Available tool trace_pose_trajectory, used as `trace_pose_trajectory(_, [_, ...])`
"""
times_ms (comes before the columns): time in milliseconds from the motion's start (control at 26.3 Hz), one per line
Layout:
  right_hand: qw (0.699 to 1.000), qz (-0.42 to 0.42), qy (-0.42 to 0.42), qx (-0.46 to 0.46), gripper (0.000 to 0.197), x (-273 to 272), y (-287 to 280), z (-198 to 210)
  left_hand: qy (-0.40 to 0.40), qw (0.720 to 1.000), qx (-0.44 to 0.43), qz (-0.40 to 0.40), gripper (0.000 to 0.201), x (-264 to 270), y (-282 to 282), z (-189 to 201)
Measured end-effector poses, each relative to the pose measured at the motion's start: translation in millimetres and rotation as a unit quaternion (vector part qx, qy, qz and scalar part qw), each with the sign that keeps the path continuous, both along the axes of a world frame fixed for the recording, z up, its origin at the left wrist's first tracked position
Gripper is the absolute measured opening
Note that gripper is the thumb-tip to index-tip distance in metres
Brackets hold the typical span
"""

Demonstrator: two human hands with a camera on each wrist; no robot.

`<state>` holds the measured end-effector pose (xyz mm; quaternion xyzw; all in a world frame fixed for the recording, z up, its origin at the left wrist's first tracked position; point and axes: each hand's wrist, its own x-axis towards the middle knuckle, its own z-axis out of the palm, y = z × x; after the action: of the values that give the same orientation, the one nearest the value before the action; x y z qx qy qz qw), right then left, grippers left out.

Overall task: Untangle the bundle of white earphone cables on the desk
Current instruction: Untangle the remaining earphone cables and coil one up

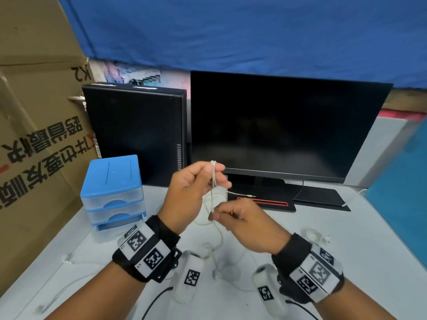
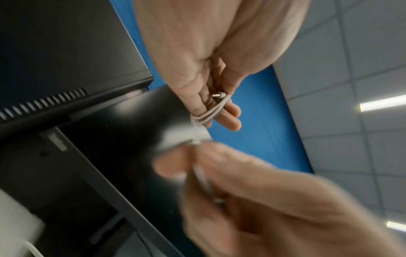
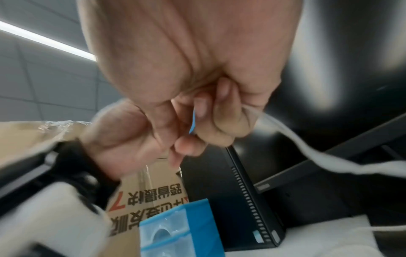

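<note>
nearest the lens, the left hand (image 1: 194,192) is raised above the white desk (image 1: 346,250), thumb and fingers pinching a folded bunch of the white earphone cable (image 1: 214,179). just right and lower, the right hand (image 1: 249,224) pinches the same cable between thumb and forefinger. slack loops trail onto the desk below. another earphone bundle (image 1: 317,236) lies far right.

Right hand (image 2: 252,200) blurred close-up
</note>
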<state>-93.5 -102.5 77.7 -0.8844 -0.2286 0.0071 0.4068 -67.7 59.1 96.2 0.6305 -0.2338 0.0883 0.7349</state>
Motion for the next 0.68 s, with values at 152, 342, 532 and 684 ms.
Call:
trace_pose_trajectory(152, [0.999,0.047,-0.017,0.013,0.024,-25,-1,39,-0.068,0.985,0.141,0.075,0.029,14,9,-21])
trace_pose_trajectory(342, [0.979,-0.095,-0.138,0.114,0.025,13,-22,51,-0.028,0.992,0.092,-0.076,0.034,-17,-2,-20])
trace_pose_trajectory(532, [1.0,-0.004,0.014,-0.016,0.024,5,-3,-2,-0.034,0.999,-0.015,-0.04,0.031,-2,-4,13])
trace_pose_trajectory(684, [0.997,0.06,0.006,0.051,0.024,-25,-7,21,-0.061,0.983,0.169,0.035,0.033,16,3,-26])
